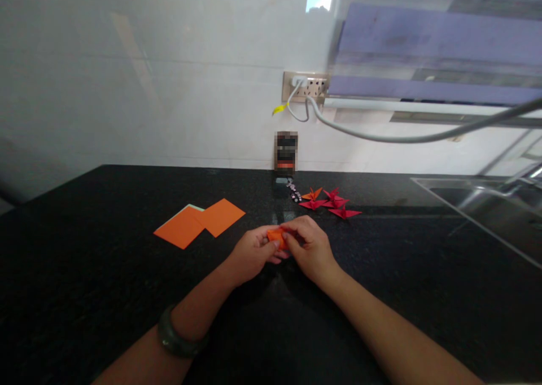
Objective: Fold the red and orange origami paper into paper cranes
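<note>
Between my two hands is a small piece of folded orange paper (pixel 276 236), held just above the dark countertop. My left hand (pixel 253 254) grips its left side, thumb on top and fingers beneath. On the other side my right hand (pixel 311 246) pinches the paper between thumb and forefinger. Fingers partly cover the piece, so its full shape is hidden. To the left lie flat orange paper squares (pixel 182 227), overlapping, with a pale edge showing behind one. Several folded paper cranes, red ones (pixel 345 212) and an orange one (pixel 312 195), sit beyond my right hand.
A phone-like dark device (pixel 286 151), blurred out, leans on the wall with a beaded strap (pixel 293 190) before it. A metal sink (pixel 478 204) is set into the counter (pixel 105 294) at right. Cables run from a wall socket (pixel 305 87), one crossing toward the right.
</note>
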Demonstrator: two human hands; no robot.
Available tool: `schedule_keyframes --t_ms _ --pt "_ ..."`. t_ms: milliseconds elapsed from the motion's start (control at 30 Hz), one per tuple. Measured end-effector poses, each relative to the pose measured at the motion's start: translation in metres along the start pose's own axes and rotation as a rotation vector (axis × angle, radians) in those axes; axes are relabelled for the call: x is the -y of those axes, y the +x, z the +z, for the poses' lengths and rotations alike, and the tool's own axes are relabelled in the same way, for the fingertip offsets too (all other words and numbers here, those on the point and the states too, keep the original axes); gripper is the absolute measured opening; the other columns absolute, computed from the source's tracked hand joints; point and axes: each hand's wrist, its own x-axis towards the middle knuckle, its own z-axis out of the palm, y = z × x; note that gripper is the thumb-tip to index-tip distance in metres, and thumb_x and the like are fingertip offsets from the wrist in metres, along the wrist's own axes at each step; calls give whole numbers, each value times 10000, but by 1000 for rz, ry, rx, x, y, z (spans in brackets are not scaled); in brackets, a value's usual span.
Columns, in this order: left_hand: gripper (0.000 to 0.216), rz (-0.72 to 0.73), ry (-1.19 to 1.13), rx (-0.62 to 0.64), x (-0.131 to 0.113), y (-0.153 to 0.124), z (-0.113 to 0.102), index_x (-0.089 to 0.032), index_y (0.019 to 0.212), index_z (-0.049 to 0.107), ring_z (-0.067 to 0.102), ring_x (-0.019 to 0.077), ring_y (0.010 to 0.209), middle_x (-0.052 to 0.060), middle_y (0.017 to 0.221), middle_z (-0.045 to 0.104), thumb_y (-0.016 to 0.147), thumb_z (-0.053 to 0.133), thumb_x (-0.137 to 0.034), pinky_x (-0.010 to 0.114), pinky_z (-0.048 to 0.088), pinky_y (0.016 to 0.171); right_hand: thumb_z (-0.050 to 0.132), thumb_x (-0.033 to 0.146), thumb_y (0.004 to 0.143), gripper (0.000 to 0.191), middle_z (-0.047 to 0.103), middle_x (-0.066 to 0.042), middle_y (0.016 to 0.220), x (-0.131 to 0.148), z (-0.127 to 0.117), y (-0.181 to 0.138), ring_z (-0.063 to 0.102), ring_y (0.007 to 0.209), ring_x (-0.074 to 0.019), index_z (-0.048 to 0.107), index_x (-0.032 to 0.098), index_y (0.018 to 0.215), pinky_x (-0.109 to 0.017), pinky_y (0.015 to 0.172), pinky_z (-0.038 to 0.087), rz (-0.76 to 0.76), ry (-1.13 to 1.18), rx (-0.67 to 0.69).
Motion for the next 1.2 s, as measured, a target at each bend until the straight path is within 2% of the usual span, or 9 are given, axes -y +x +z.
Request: schedule_keyframes --t_ms 267,667,900,1200 --pt "301 -20 -134 75 1 -1 -3 -137 1032 529 640 129 657 33 771 645 746 530 -227 214 495 566 465 118 799 249 561 -56 791 -2 -3 0 534 712 -138 634 197 965 -254 615 472 -175 -130 91" --pt "400 -24 -151 44 3 -1 -3 -120 1102 489 635 140 642 44 766 644 728 559 -244 239 493 564 460 123 807 206 613 -78 782 2 -7 2 559 716 -150 652 154 874 -254 626 477 -291 -211 78" --pt "407 -31 -142 37 0 -1 -1 -116 1107 480 633 135 634 38 745 641 728 553 -246 236 489 567 447 156 822 223 637 -68 818 3 -8 2 575 753 -167 657 206 877 -286 659 484 -237 -231 125" --pt "384 -41 -121 50 0 -1 -2 -110 1104 478 630 129 623 38 720 639 745 522 -238 230 486 563 431 133 823 216 626 -74 844 4 -9 1 566 781 -166 638 183 857 -289 698 477 -245 -237 143"
